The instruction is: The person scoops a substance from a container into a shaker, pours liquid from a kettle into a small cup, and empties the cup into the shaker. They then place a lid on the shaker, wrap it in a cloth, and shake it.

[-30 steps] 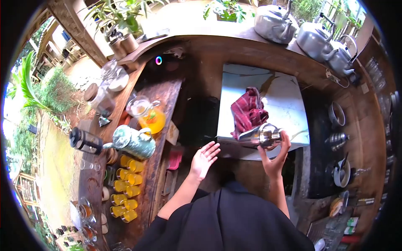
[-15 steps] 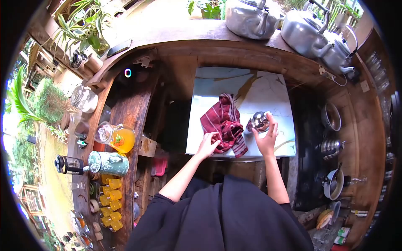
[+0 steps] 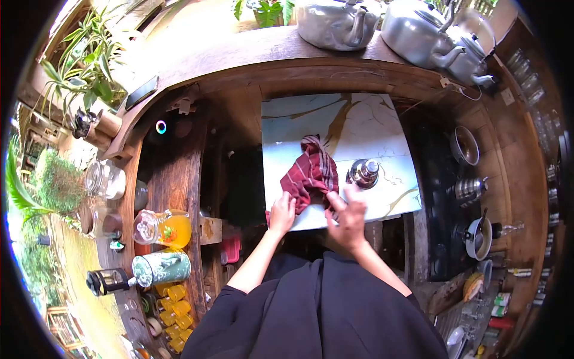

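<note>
Shows an orange-filled pitcher [image 3: 173, 228] left, near a speckled jug [image 3: 162, 267]. Touches the crumpled red plaid cloth [image 3: 310, 173] on the marbled tabletop [image 3: 382, 134] at lower left with the left hand [image 3: 282, 214], fingers close together, grip unclear. Brings the blurred right hand [image 3: 348, 218] to its lower right edge, grip likewise unclear. Stands a metal shaker [image 3: 363, 173] upright just beside, right.

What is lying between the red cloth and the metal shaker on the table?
Only a narrow bare strip of the marbled tabletop lies between the red cloth and the metal shaker, as the head view shows.
</note>
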The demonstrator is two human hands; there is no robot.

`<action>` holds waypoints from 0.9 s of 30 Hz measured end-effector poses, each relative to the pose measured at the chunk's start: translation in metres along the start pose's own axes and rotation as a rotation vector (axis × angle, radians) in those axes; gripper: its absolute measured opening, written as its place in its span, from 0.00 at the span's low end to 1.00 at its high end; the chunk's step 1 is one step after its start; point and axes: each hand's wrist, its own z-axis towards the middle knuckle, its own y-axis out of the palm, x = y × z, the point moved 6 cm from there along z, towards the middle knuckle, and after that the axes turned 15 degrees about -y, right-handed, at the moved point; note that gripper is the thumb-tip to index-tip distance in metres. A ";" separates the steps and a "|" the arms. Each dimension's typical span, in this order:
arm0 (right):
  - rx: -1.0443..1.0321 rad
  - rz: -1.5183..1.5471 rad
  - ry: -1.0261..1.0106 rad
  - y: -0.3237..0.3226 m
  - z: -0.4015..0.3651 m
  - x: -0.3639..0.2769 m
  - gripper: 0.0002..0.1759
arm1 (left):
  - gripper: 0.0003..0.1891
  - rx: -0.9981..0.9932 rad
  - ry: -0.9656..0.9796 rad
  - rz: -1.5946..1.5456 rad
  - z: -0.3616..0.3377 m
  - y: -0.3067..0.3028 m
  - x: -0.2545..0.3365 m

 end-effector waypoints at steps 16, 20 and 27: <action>0.073 0.413 0.317 0.049 0.037 0.009 0.14 | 0.26 -0.303 0.288 -0.123 0.020 -0.126 0.070; 0.058 0.242 0.003 0.024 0.104 0.012 0.08 | 0.15 -0.159 0.326 -0.148 0.043 -0.155 0.099; 0.129 -0.203 -0.039 -0.055 0.166 0.123 0.12 | 0.21 0.165 0.484 0.141 0.085 -0.150 0.165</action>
